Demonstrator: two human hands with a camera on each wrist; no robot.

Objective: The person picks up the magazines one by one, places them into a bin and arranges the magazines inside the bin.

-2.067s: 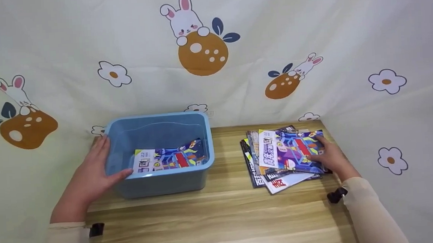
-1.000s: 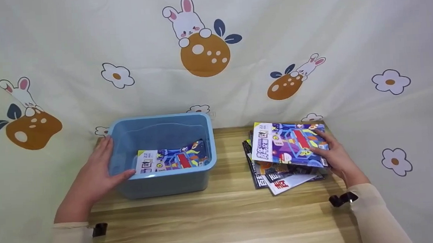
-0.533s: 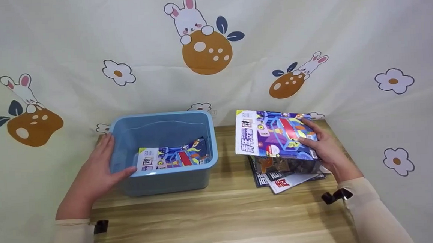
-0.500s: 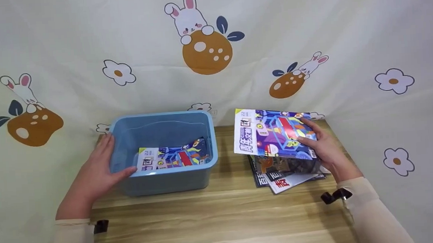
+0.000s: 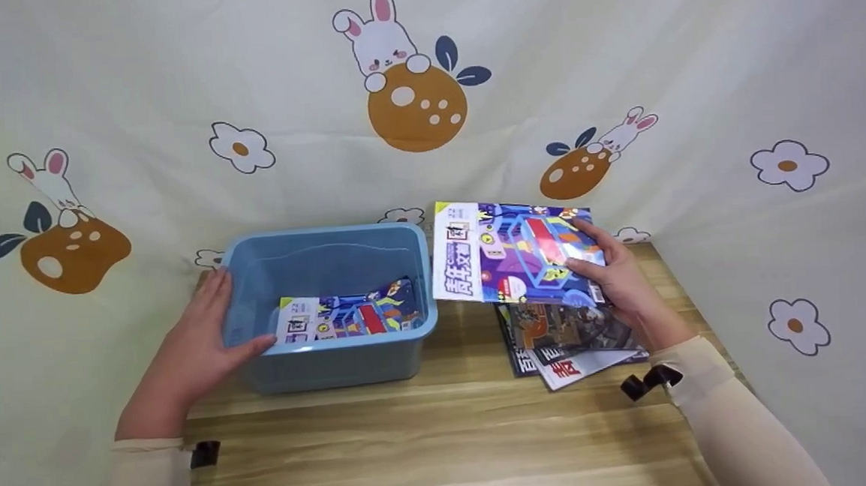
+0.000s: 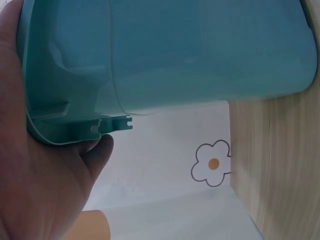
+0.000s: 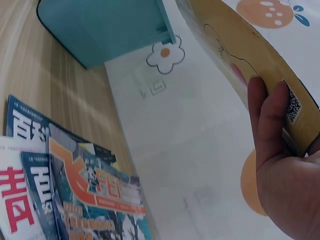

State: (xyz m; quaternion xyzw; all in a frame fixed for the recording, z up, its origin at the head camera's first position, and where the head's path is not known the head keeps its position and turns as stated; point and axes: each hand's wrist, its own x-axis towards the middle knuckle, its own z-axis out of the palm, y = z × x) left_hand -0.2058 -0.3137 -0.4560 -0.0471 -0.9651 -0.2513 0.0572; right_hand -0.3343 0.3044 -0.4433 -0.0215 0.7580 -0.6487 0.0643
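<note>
A printed cloth [image 5: 617, 51] with rabbits and flowers hangs behind the wooden tabletop [image 5: 445, 437]. On the tabletop's left stands a blue bin [image 5: 334, 354] with one magazine [image 5: 343, 317] lying inside. The left hand [image 5: 195, 348] rests flat on the bin's left wall, thumb laid over the front rim, fingers straight. To the right lies a fanned pile of magazines [image 5: 567, 344]. The right hand [image 5: 615, 277] pinches a purple magazine [image 5: 509, 257] by its right edge, lifted above the pile, its left edge just beside the bin's right rim.
</note>
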